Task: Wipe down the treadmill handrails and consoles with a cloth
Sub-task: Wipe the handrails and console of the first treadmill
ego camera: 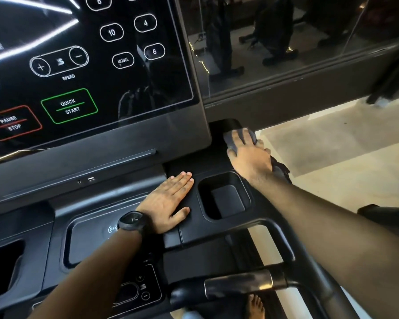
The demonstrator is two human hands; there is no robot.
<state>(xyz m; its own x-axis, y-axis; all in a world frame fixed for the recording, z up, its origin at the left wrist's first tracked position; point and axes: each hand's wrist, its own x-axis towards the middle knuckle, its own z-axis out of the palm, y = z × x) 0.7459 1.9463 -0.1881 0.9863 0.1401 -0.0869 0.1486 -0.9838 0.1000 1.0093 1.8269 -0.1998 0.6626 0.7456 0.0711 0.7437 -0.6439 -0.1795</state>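
Fingers (238, 138) straight, right hand (249, 157) presses cloth (229, 141) onto console (217, 163); left hand (168, 203) rests flat.

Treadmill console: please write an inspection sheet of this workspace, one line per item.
Surface: black console deck with an empty cup holder.
Job's things: grey cloth at the deck's right rear corner; touch panel; handrail nearer the camera.
Clutter: nothing seen.
Grippers: right hand presses the cloth down; left hand, with a watch, rests flat on the deck.
Cables: nothing seen.
Surroundings: glass wall behind, pale floor to the right.
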